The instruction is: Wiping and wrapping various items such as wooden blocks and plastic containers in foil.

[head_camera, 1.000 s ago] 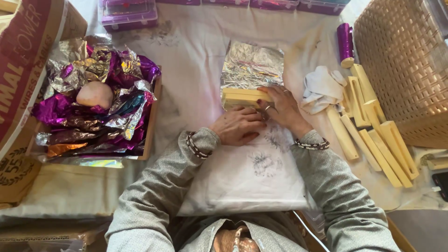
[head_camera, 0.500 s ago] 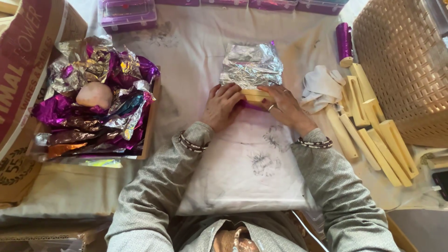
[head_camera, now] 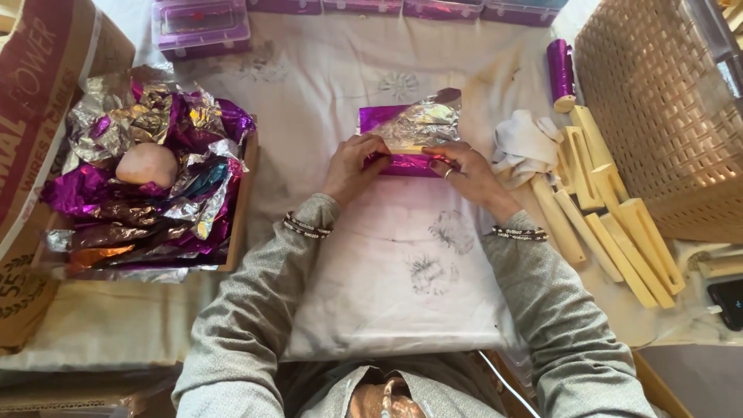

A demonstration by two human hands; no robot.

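Half wrapped, I judge: the left hand (head_camera: 352, 164) and right hand (head_camera: 463, 169) pinch the crinkled purple-and-silver foil sheet (head_camera: 410, 128) over a pale yellow bar (head_camera: 410, 149) (ends unfolded) on the white cloth (head_camera: 387, 271).

craft workshop | foil scraps (head_camera: 155, 201) | wooden moulds (head_camera: 611, 224) | wicker basket (head_camera: 658, 116)

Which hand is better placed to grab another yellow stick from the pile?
Probably the right hand. The yellow sticks lie on its side of the cloth, just past the white rag. The left hand would have to cross over the purple foil both hands are pressing.
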